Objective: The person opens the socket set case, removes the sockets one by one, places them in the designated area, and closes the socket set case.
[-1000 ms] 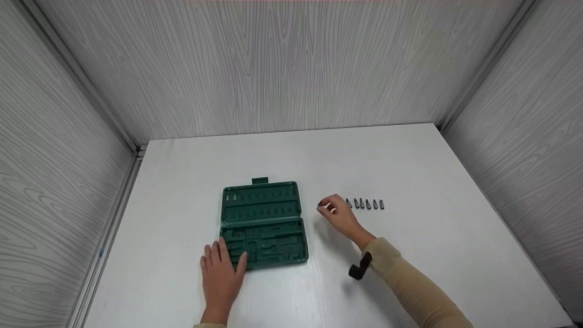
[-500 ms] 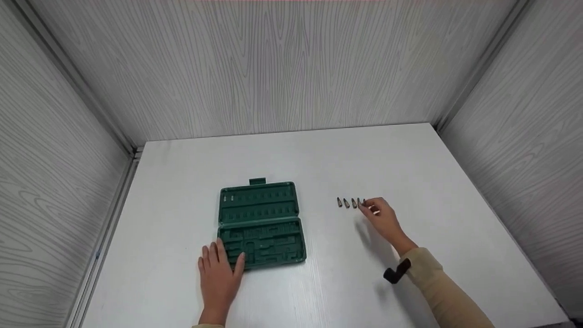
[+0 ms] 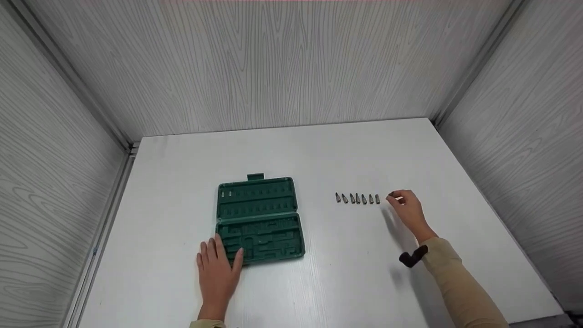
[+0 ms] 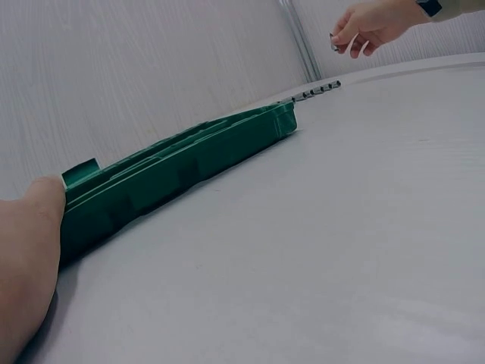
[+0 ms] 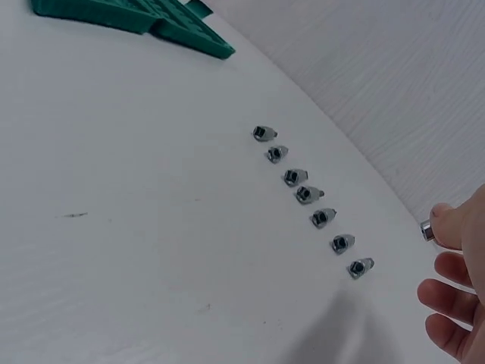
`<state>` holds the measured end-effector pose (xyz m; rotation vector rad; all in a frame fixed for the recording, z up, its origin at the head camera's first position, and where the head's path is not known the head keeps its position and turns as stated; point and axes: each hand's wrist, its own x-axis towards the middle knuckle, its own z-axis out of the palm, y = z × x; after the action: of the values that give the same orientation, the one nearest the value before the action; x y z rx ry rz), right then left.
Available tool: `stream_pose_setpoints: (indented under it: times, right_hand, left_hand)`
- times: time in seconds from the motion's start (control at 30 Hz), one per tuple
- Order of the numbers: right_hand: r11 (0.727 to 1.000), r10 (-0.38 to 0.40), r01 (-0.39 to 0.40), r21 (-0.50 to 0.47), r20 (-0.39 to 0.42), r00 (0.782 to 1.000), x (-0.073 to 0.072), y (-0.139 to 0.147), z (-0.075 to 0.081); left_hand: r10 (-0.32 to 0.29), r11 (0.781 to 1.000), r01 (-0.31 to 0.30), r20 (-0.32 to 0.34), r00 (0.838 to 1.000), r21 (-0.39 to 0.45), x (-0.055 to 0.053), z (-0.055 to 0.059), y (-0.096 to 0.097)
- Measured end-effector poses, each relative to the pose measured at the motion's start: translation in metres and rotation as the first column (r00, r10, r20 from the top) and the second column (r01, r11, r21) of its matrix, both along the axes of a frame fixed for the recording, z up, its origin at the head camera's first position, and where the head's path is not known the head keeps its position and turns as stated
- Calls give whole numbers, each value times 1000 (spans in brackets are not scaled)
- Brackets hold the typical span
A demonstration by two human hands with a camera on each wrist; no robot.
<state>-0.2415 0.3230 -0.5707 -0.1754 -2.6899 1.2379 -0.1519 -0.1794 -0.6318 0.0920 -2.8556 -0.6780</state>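
Note:
A green plastic tool case (image 3: 298, 237) lies open on the white table, its moulded slots facing up. My left hand (image 3: 217, 275) rests on the case's near left corner with fingers straight and thumb along the front edge. To the right of the case, several short metal socket bits (image 3: 358, 198) lie in a row, tips pointing away. Past the right end of that row, my right hand (image 3: 408, 210) pinches one more socket bit (image 5: 428, 230) between thumb and forefinger, above the table. Square holes show in the bits' near ends in the right wrist view.
Two small light pieces (image 3: 226, 194) show in the upper left slots of the case. A latch flap (image 3: 255, 176) sticks out at its far edge. Wood-grain panels (image 3: 282, 64) enclose the table at the back and both sides.
My right hand has moved right along the row, from its left end to beyond its right end, uncovering the bits. My left hand has stayed on the case.

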Motion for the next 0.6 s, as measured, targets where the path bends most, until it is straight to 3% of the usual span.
stream_pose_setpoints:
  times: [0.27,0.6]
  right_hand:
    - [1000,-16,13,26,132,991,-15,9,-18]
    - [999,12,-19,28,241,970,-23,7,-25]
  left_hand:
    - [-8,1000,8,-38,999,7,-2,0,0]
    - [-3,1000,3,-1,1000,22,1,-2,-1]
